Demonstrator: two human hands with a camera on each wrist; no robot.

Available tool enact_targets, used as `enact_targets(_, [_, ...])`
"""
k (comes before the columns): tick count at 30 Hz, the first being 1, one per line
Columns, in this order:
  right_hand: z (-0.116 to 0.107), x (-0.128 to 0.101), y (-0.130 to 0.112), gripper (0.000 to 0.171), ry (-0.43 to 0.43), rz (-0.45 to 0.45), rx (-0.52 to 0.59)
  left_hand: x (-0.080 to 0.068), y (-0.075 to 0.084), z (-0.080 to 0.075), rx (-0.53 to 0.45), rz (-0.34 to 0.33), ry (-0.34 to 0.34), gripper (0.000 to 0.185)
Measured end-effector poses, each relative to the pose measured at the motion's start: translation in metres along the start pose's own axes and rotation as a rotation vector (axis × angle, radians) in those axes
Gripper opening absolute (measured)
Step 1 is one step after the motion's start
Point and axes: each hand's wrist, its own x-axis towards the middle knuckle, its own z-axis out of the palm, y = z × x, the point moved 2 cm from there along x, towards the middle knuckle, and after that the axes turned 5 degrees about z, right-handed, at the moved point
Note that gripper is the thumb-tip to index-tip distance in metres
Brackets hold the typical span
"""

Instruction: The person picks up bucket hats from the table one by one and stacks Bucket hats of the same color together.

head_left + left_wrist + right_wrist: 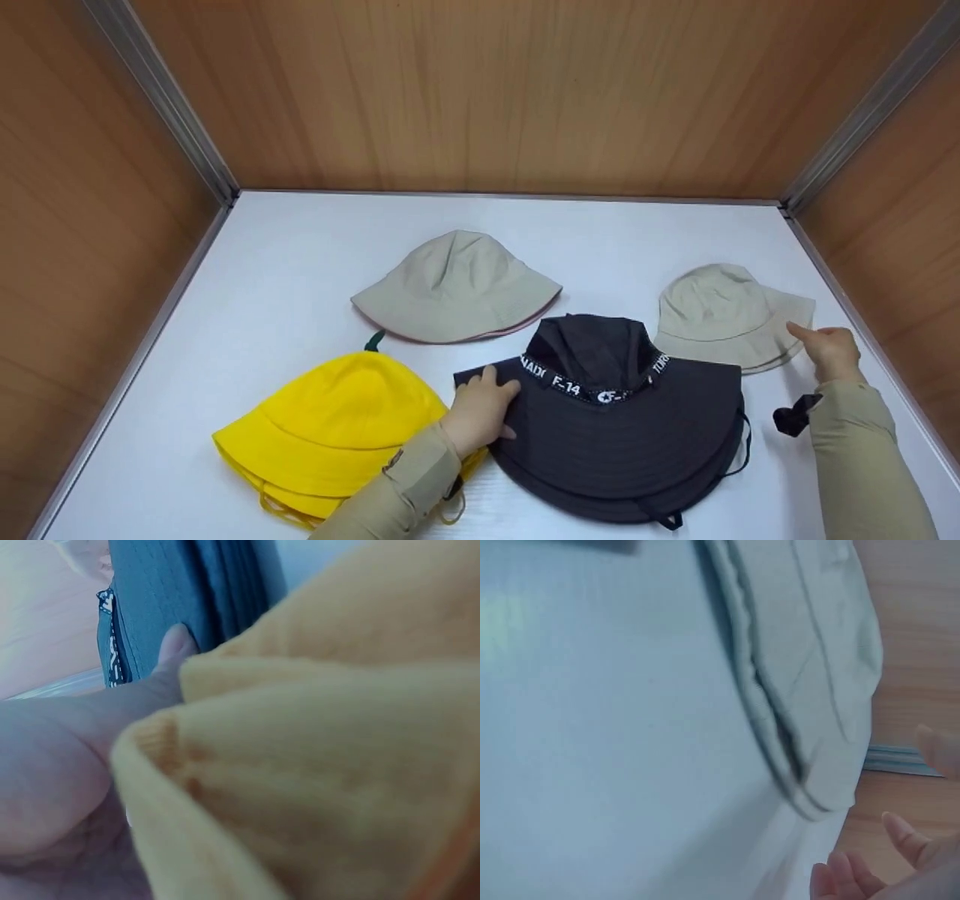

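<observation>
A black wide-brimmed hat [622, 442] with white lettering on its band lies at front centre. My left hand [480, 412] rests on the left part of its brim, fingers spread. In the left wrist view a fingertip [176, 641] lies against the dark cloth, and blurred tan cloth hides much of that hand. At the right lies a small beige bucket hat [720, 315]. My right hand [829, 352] is beside its brim, the thumb overlapping the edge in the head view. The right wrist view has these fingers [911, 840] spread apart, holding nothing, below the beige brim [780, 720].
Left of the black hat lies a yellow bucket hat [337, 420] with a green stem and cords, partly behind my left forearm. A grey-beige bucket hat [457, 292] lies further back. Wooden panels [480, 97] with metal edging enclose the white table [300, 240] at the back and sides.
</observation>
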Motion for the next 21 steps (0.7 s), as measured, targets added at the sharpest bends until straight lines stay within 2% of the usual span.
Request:
enact_targets(5, [0.008,0.006,0.003,0.105,-0.129,0.108,0.091,0.000,0.000,0.000,0.026,0.000,-0.001,0.052])
enact_targets(11, [0.013,0.007,0.005,0.116,-0.157,0.215,0.220,-0.001,0.002,-0.001,0.037,0.008,0.001,0.051])
enact_targets(14, [0.016,0.007,0.004,0.112,-0.149,0.231,0.189,-0.001,0.002,-0.001,0.033,0.007,-0.004,0.052])
enact_targets(17, [0.020,0.006,0.004,0.103,-0.086,0.234,0.153,-0.001,0.003,-0.001,0.021,0.007,-0.011,0.052])
enact_targets(21, [0.026,0.004,0.005,0.093,-0.011,0.245,0.192,-0.003,0.003,0.000,0.012,0.008,-0.020,0.051])
